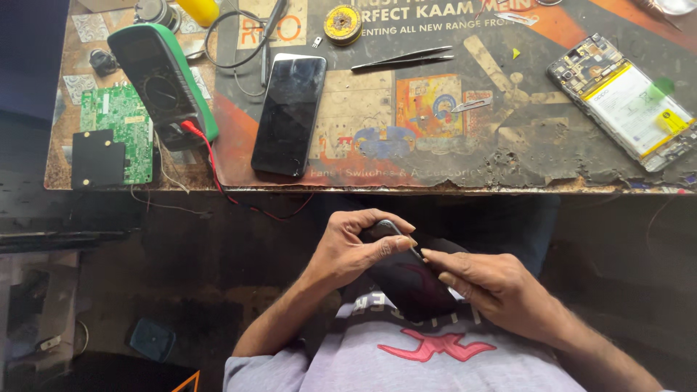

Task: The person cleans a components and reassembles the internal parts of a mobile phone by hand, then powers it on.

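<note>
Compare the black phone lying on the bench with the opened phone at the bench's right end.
The black phone lies whole, dark screen up; the opened phone has its back off, showing a white battery and circuitry. The black phone sits near the multimeter, the opened phone apart. Both lie flat, untouched.

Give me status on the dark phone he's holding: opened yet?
Done: nothing visibly off it. In hand: left hand grips the dark phone near its top, right hand works a fingertip at its edge. Left: it looks closed, unlike the opened phone on the bench; tweezers lie unused.
</note>
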